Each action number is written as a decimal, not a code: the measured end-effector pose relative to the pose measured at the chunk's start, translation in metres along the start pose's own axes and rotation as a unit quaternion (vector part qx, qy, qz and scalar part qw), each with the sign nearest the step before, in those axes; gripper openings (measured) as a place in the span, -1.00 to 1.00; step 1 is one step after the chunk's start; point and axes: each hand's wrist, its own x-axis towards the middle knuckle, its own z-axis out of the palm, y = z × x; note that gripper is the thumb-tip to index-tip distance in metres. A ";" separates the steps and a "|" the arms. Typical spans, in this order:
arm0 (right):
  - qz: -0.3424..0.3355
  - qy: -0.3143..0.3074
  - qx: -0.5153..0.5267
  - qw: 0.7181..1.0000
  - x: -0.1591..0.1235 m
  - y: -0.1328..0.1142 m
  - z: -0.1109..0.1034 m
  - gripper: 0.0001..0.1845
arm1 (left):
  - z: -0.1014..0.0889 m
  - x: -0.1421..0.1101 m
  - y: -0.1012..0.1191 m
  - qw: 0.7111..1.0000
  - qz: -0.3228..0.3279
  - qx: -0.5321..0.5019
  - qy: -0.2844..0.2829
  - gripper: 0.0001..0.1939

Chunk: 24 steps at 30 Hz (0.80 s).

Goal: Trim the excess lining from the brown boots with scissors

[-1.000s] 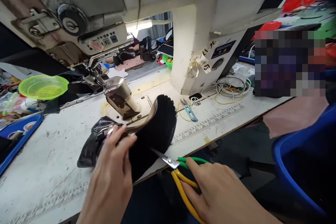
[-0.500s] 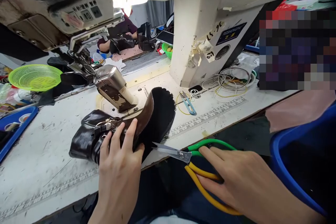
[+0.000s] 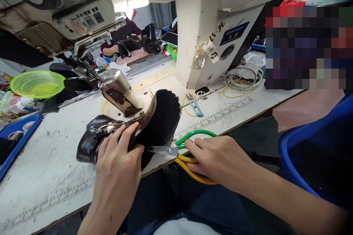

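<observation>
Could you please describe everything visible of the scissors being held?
The scissors have silvery, metallic blades, a round pivot and looped handles, one green, one yellow. The right hand holds them near the front edge of the table, pointing left; their tips are hard to make out against the black piece.

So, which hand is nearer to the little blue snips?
Right. The right hand, gripping the scissors, is on the person's side of the snips. The left hand rests on the black leather piece, farther off leftward.
</observation>
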 end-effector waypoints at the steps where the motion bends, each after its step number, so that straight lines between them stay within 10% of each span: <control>1: 0.005 -0.002 -0.002 1.000 0.003 -0.003 0.000 -0.60 | -0.001 0.000 -0.001 1.000 0.000 -0.007 -0.002 -0.75; 24: 0.023 -0.073 0.056 0.995 0.065 -0.062 -0.009 -0.84 | -0.034 0.002 -0.049 0.978 -0.109 -0.177 -0.010 -0.82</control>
